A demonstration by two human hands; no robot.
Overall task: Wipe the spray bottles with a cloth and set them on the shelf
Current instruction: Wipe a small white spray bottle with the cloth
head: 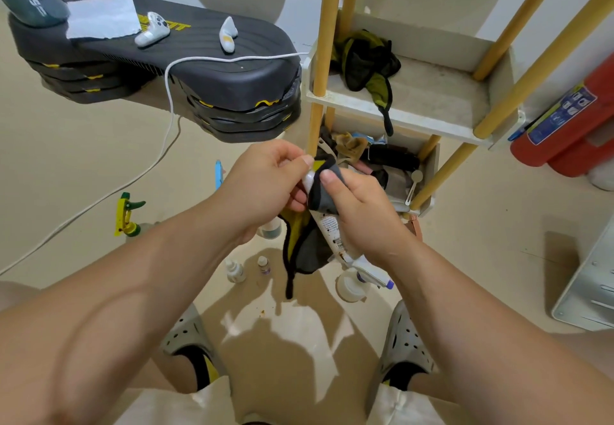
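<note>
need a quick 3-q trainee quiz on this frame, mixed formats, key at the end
1. True or false: the white bottle being wiped stands on the floor.
2. What lies on the shelf's upper tier? A) a crumpled rag B) a spray bottle C) a shoe
3. Fill in: the green-and-yellow spray bottle sits on the ____.
Key: 1 false, the left hand and right hand hold it up with the cloth round it; 2 A; 3 floor.

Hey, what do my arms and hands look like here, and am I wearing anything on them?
Both forearms are bare right to the edge of the picture, with no sleeves showing. The left hand and right hand have no gloves, and no watch, bracelet or ring is visible. The fingernails are short and unpainted.
</note>
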